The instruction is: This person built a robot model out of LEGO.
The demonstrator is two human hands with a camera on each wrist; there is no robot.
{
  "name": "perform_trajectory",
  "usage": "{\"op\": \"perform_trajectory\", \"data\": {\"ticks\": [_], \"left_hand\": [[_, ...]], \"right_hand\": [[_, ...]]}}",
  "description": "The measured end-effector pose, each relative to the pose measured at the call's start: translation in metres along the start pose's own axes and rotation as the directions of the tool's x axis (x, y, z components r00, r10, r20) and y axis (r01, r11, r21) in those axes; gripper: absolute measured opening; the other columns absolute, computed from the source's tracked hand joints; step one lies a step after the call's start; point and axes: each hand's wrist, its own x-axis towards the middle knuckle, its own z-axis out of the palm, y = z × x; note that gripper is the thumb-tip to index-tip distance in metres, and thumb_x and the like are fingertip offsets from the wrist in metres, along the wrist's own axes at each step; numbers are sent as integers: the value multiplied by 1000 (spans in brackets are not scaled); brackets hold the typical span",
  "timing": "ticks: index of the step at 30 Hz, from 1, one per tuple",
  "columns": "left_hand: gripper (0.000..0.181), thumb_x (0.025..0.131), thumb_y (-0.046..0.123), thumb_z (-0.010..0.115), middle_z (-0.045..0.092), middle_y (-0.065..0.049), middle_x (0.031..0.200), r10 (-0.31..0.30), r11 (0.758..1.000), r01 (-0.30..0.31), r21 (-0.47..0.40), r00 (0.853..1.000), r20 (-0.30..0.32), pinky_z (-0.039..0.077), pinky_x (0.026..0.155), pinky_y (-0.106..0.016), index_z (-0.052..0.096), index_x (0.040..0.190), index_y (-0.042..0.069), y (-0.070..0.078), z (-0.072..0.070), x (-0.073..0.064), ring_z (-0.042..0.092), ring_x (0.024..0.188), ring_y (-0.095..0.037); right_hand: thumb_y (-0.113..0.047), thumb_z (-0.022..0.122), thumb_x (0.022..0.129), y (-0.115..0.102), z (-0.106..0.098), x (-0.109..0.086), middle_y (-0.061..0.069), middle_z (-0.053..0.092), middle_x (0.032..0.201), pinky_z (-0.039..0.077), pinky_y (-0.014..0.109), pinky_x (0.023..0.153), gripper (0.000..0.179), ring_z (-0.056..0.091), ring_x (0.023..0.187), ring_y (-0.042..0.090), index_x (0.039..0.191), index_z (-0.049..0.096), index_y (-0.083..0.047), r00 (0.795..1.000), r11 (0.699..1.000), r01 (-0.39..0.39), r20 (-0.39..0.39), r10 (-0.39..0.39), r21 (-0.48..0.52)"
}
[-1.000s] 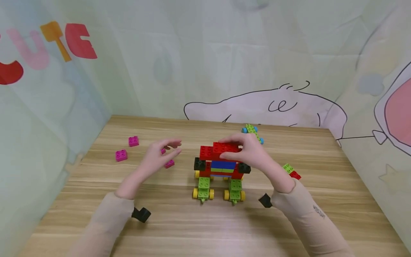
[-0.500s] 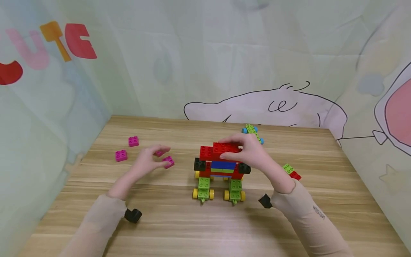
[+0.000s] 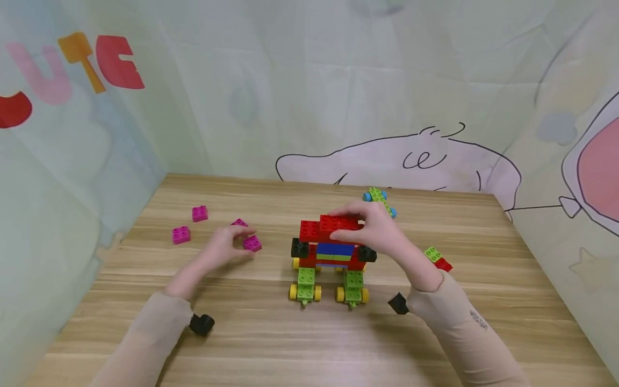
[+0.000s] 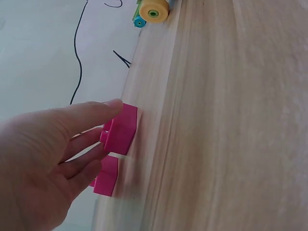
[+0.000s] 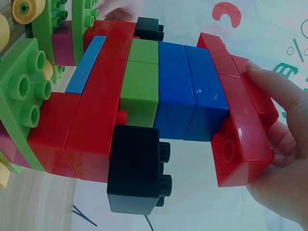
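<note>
My left hand reaches down to a magenta toy building brick on the table, thumb on the near side and fingers on the far side. In the left wrist view, the thumb overlaps the edge of that magenta brick, whose studs face the palm. My right hand grips the red bricks on top of a tall brick build, thumb in front and fingers behind. Below them in the right wrist view are blue bricks, green bricks and a black brick at the side.
The build stands on green wheeled bases with yellow wheels. Other magenta bricks lie at the left, one just beyond the left hand. A green car base with blue wheels stands behind; a green-and-red piece lies right.
My left hand has moved left and down from beside the build to the magenta brick, its thumb and fingers now around it. My right hand has stayed on the red bricks.
</note>
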Motion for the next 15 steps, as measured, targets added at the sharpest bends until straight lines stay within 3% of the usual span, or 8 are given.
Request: {"op": "perform_trajectory", "data": {"ticks": [15], "left_hand": [[51, 81, 7, 77, 62, -26, 124, -19, 999, 18, 52, 1000, 17, 44, 103, -54, 60, 127, -7, -2, 6, 7, 57, 116, -41]], "right_hand": [[-17, 80, 82, 1, 1, 1, 9, 71, 115, 56, 32, 77, 38, 64, 95, 22, 117, 71, -7, 1000, 1000, 6, -4, -6, 7]]}}
